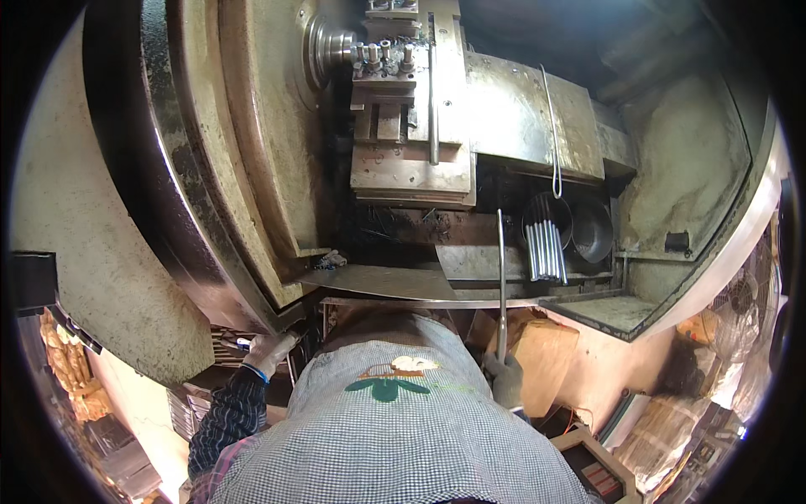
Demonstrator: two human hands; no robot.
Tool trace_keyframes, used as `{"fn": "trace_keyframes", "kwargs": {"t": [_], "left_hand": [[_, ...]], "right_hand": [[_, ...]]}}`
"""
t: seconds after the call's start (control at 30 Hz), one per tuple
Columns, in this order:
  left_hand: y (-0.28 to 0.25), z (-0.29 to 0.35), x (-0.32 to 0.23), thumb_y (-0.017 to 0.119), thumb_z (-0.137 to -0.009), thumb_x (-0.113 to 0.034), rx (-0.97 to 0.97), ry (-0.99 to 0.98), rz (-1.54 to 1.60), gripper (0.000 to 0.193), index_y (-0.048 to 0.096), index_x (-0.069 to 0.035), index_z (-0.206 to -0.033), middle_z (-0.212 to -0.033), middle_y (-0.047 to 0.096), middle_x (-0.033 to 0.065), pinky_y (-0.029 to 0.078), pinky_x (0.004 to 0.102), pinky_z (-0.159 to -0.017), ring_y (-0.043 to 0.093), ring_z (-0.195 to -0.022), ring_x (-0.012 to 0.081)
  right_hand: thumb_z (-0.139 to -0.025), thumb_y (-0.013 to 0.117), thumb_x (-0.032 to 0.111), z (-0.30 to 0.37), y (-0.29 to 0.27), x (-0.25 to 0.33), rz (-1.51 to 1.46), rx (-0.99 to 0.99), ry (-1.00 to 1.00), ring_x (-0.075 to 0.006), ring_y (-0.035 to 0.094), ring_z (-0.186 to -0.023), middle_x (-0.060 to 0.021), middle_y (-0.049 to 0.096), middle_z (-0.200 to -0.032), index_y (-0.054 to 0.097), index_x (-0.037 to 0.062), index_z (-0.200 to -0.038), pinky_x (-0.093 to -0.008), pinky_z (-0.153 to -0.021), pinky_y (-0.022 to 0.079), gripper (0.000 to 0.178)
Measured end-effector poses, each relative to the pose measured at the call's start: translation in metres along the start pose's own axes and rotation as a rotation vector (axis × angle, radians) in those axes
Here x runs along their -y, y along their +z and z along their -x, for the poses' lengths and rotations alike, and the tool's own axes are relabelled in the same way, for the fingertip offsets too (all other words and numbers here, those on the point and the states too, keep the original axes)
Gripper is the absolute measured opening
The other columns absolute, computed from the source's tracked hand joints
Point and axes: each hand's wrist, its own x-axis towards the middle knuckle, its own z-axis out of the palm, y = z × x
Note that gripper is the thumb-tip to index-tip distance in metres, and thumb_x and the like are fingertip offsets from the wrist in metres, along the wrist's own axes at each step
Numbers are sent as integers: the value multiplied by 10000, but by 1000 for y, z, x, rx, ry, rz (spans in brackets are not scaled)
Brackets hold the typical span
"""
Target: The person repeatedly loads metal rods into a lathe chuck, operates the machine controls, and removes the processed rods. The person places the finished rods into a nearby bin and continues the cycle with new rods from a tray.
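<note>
My right hand, in a grey glove, is closed around the lower end of a long metal rod. The rod stands nearly upright in the picture, its upper part over the machine's front tray. On the other side of my checked apron, my left hand is low by the machine's front edge, in a pale glove with a blue band at the wrist. A small blue-and-white thing is beside its fingers; too little shows to tell whether they grip it. Several shiny metal rods lie side by side against a black round pan.
A lathe fills the far side, with its chuck, bolted tool post and carriage. A long hooked wire lies across the bed cover. A second black pan is to the right. An open box stands at lower right.
</note>
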Motion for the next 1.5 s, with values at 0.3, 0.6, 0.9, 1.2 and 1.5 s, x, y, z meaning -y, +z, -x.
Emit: {"fn": "trace_keyframes", "kwargs": {"t": [0.3, 0.6, 0.9, 1.2, 1.5], "left_hand": [[-54, 32, -50, 614, -904, -280, -198, 42, -410, 365, 721, -121, -1215, -1117, 777, 118, 582, 436, -916, 740, -1004, 298], [-49, 23, -41, 737, -862, -275, -57, 108, 13, 537, 665, -33, -1336, -1178, 764, 96, 557, 350, -911, 703, -1017, 208], [-39, 12, -40, 703, -904, -259, 81, 245, -316, 579, 600, -48, -1433, -1358, 693, 173, 519, 357, -1034, 664, -1224, 273], [-69, 120, -184, 530, -882, 82, 537, 611, 315, 552, 616, -2, -1421, -1357, 686, 156, 489, 341, -1116, 633, -1283, 219], [-46, 136, -374, 691, -981, 1, -494, 1577, 252, 358, 654, 11, -1336, -1307, 713, 155, 554, 325, -1018, 687, -1211, 230]], "right_hand": [[-904, 749, 135, -2, -52, 0, 479, -183, -287, -88, 535, -497, -12, 599, -657, 642, 16, -894, -261, -409, 405, 160], [-958, 710, 207, 43, -8, 68, 76, -60, 100, -62, 422, -421, 9, 545, -642, 622, 73, -962, -231, -351, 312, 160], [-890, 763, 117, 66, -38, 120, 415, 20, 121, -113, 585, -563, -33, 624, -708, 671, 6, -926, -285, -510, 481, 149], [-920, 651, 456, -110, 77, 118, 1133, 47, -242, -454, 684, -1129, -282, 731, -1125, 706, 25, -1146, -517, -963, 540, 490], [-885, 669, 396, -217, 137, 170, 1561, 164, -447, -420, 702, -1160, -244, 723, -1250, 732, 56, -1258, -496, -1000, 553, 509]]}}
